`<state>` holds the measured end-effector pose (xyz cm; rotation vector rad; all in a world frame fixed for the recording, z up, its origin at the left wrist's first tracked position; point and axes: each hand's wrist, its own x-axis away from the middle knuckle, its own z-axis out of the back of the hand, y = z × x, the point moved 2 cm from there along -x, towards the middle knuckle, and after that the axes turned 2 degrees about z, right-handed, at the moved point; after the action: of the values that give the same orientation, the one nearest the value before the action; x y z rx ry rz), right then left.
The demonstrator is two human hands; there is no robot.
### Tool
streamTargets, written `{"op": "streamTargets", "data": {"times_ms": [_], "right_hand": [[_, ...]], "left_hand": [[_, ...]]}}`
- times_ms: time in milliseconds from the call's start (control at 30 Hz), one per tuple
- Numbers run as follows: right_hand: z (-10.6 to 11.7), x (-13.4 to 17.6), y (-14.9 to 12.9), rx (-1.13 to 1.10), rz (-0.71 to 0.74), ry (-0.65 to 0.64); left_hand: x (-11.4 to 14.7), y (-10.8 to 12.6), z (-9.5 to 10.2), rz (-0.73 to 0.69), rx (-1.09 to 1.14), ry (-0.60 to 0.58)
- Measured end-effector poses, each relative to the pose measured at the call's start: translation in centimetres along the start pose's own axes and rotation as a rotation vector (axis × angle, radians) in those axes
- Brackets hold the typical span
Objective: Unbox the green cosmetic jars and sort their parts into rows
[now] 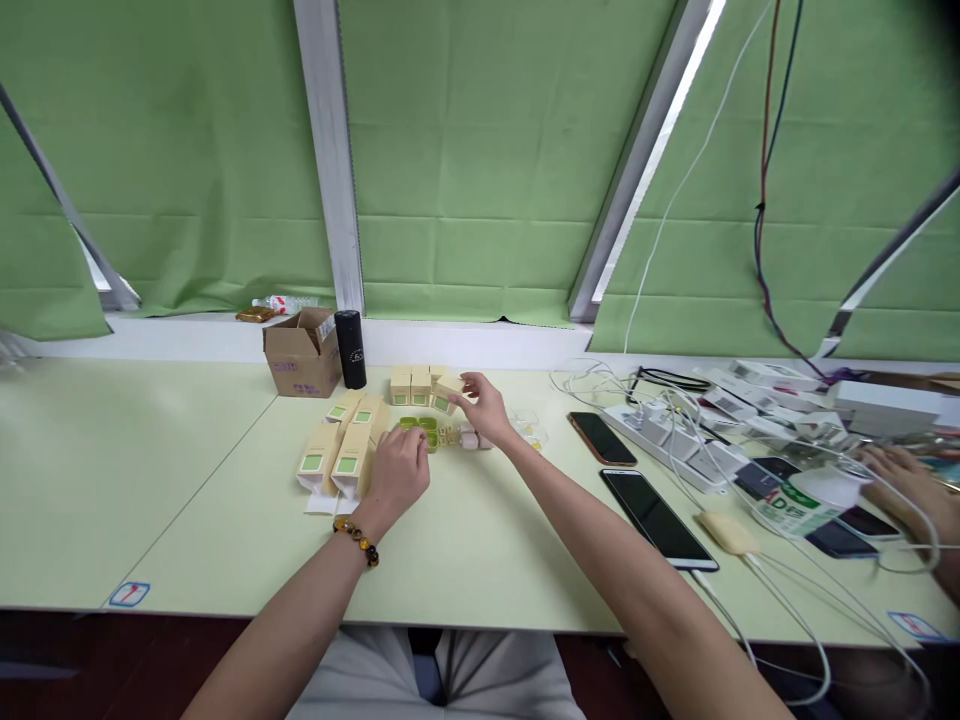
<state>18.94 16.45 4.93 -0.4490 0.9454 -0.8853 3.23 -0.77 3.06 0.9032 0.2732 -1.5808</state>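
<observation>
Green fabric blinds hang behind a pale green worktop (187, 480), and the right hand (486, 405) pinches a small tan cardboard box with a green label (448, 394), lifting it beside the back row of matching boxes (414, 385). Left hand (397, 472) rests curled, holding nothing that shows, touching flat-lying boxes (337, 455) near small glossy green pots (420, 428). Sorting or packing, by my reading; next calls for a steady, square placement.

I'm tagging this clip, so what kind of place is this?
Probably a small packing workstation at an office window: rows of small tan boxes, an open cardboard carton, and phones charging off a power strip.
</observation>
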Motion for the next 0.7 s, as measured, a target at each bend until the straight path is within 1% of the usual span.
{"op": "streamTargets", "data": {"times_ms": [67, 133, 200, 267, 333, 433, 533, 700], "right_hand": [[1.2, 2.7, -0.4, -0.196, 0.061, 0.014], [2.1, 5.8, -0.6, -0.282, 0.098, -0.006], [2.6, 8.8, -0.7, -0.265, 0.147, -0.051], [2.7, 11.2, -0.6, -0.215, 0.215, -0.107], [2.6, 12.8, -0.2, -0.177, 0.24, -0.151], [2.5, 13.6, 0.2, -0.13, 0.242, -0.235], [2.6, 13.6, 0.3, -0.084, 0.253, -0.301], [3.1, 13.2, 0.3, -0.031, 0.268, -0.27]], "left_hand": [[0.0, -0.1, 0.1, 0.051, 0.095, 0.045], [0.0, -0.3, -0.1, 0.097, 0.239, 0.041], [0.2, -0.3, -0.5, 0.132, 0.415, -0.032], [0.4, -0.2, -0.9, 0.153, 0.583, -0.156], [0.7, -0.1, -1.3, 0.166, 0.699, -0.272], [1.0, 0.0, -1.6, 0.194, 0.772, -0.364], [1.2, 0.1, -1.6, 0.237, 0.814, -0.397], [1.2, 0.3, -1.4, 0.27, 0.835, -0.408]]}}
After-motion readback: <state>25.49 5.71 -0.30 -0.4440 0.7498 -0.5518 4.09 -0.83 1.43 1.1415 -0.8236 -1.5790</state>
